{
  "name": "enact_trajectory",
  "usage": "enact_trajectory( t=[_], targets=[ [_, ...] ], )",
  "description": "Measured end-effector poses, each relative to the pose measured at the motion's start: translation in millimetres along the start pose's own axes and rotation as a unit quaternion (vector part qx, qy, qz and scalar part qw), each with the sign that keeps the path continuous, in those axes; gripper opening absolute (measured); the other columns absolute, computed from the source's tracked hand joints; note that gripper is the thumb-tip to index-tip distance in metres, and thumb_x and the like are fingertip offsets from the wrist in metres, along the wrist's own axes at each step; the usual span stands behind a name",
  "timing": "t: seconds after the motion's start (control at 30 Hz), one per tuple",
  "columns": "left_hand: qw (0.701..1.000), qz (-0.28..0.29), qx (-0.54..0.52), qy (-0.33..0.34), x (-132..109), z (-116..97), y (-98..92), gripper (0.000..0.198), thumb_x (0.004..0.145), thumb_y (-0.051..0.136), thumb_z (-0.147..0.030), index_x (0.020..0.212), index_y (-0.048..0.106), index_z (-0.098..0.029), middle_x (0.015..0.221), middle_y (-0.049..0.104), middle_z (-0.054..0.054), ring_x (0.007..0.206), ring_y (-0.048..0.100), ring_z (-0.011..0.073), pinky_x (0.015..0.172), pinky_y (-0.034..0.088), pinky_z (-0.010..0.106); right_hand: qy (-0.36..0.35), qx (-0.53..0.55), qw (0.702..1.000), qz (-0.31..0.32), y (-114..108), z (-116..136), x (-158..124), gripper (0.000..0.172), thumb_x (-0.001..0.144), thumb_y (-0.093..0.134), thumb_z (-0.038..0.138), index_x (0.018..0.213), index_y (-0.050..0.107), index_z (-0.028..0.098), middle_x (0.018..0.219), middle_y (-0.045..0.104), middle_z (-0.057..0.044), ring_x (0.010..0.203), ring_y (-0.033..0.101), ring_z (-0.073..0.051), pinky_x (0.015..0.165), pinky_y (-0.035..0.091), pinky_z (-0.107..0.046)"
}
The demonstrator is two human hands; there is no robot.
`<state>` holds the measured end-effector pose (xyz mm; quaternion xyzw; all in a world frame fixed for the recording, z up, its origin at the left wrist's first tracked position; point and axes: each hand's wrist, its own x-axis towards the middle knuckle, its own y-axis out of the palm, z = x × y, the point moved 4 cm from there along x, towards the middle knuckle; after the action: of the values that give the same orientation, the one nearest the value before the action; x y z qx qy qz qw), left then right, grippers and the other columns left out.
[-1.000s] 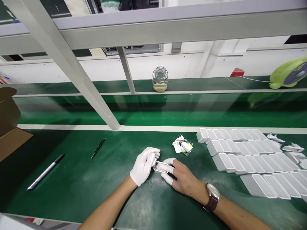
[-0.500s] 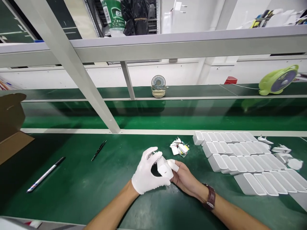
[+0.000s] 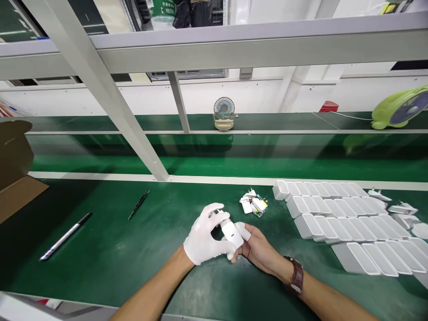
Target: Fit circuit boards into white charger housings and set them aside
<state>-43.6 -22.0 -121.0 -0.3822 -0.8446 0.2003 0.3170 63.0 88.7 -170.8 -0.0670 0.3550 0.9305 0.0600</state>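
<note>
Left hand (image 3: 206, 238): gloved, fingers clamped on white charger (image 3: 231, 233).
Right hand (image 3: 257, 248): bare, fingers closed on the same charger.
Nearby: loose parts (image 3: 254, 204), white shells (image 3: 337, 218) on table (image 3: 110, 254).

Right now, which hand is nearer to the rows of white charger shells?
Right. The right hand lies left of the charger shells; the gloved left hand is farther left, both gripping a white charger.
</note>
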Motion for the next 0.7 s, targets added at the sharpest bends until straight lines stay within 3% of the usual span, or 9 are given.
enact_trajectory(
  t=[0.17, 0.27, 0.33, 0.4, 0.5, 0.57, 0.63, 0.7],
  targets=[
    [1.000, -0.004, -0.031, -0.001, 0.0, 6.5, -1.7, 0.076, 0.053, 0.090, -0.032, 0.123, 0.061, -0.026, 0.141, 0.047, 0.015, 0.112, 0.059, 0.0356, 0.086, 0.056, 0.050, -0.029, -0.038, 0.999, -0.009, -3.5, -0.5, 1.6, 0.040, 0.093, 0.059, 0.057, 0.096, 0.061, 0.017, 0.079, 0.068, -0.004, 0.063, 0.067, -0.017, 0.062, 0.059, -0.035],
    [0.996, -0.022, -0.079, -0.033, 3.8, 12.7, -8.8, 0.095, 0.055, 0.090, -0.037, 0.140, 0.048, -0.027, 0.150, 0.039, 0.017, 0.104, 0.062, 0.0302, 0.082, 0.056, 0.045, -0.138, -0.158, 0.976, -0.051, -11.4, 7.9, 2.5, 0.031, 0.092, 0.064, 0.047, 0.106, 0.062, 0.020, 0.095, 0.070, -0.005, 0.083, 0.069, -0.019, 0.079, 0.059, -0.036],
    [0.990, 0.001, -0.107, -0.089, 7.3, 18.3, -9.9, 0.107, 0.053, 0.092, -0.034, 0.146, 0.040, -0.027, 0.146, 0.045, 0.017, 0.099, 0.063, 0.0271, 0.083, 0.055, 0.044, -0.228, -0.284, 0.928, -0.074, -14.8, 16.4, 0.8, 0.025, 0.092, 0.065, 0.039, 0.110, 0.063, 0.021, 0.105, 0.068, -0.007, 0.097, 0.066, -0.020, 0.088, 0.057, -0.035],
    [0.974, 0.063, -0.152, -0.157, 9.2, 23.6, -4.4, 0.108, 0.052, 0.093, -0.029, 0.146, 0.040, -0.025, 0.136, 0.056, 0.015, 0.103, 0.064, 0.0278, 0.090, 0.054, 0.046, -0.290, -0.407, 0.863, -0.080, -14.5, 23.5, -2.5, 0.021, 0.093, 0.063, 0.032, 0.112, 0.063, 0.022, 0.109, 0.066, -0.007, 0.100, 0.064, -0.020, 0.091, 0.055, -0.036],
    [0.938, 0.144, -0.225, -0.223, 8.4, 27.2, 7.5, 0.083, 0.061, 0.090, -0.032, 0.134, 0.052, -0.021, 0.120, 0.068, 0.011, 0.107, 0.066, 0.0285, 0.097, 0.052, 0.048, -0.312, -0.521, 0.792, -0.066, -9.7, 31.0, -8.1, 0.026, 0.094, 0.060, 0.024, 0.120, 0.060, 0.023, 0.113, 0.065, -0.008, 0.101, 0.064, -0.020, 0.091, 0.056, -0.036],
    [0.930, 0.161, -0.228, -0.239, 7.6, 27.5, 10.4, 0.058, 0.069, 0.085, -0.036, 0.119, 0.061, -0.020, 0.108, 0.072, 0.008, 0.099, 0.069, 0.0266, 0.091, 0.055, 0.045, -0.329, -0.564, 0.755, -0.061, -3.9, 37.7, -13.5, 0.032, 0.095, 0.058, 0.021, 0.127, 0.056, 0.022, 0.122, 0.063, -0.010, 0.109, 0.063, -0.021, 0.096, 0.055, -0.037],
    [0.937, 0.163, -0.199, -0.238, 8.4, 26.4, 7.9, 0.043, 0.073, 0.083, -0.039, 0.107, 0.065, -0.019, 0.098, 0.073, 0.007, 0.091, 0.069, 0.0244, 0.084, 0.057, 0.040, -0.381, -0.616, 0.687, -0.058, 5.3, 46.0, -20.8, 0.036, 0.096, 0.055, 0.018, 0.132, 0.054, 0.020, 0.133, 0.059, -0.015, 0.122, 0.058, -0.024, 0.102, 0.052, -0.041],
    [0.949, 0.155, -0.162, -0.224, 12.4, 24.4, 1.7, 0.040, 0.073, 0.082, -0.041, 0.103, 0.067, -0.018, 0.096, 0.074, 0.006, 0.089, 0.069, 0.0239, 0.082, 0.056, 0.037, -0.448, -0.663, 0.599, -0.032, 16.3, 51.4, -28.5, 0.037, 0.096, 0.054, 0.016, 0.133, 0.054, 0.016, 0.136, 0.057, -0.018, 0.130, 0.053, -0.028, 0.104, 0.051, -0.043]
  ],
)
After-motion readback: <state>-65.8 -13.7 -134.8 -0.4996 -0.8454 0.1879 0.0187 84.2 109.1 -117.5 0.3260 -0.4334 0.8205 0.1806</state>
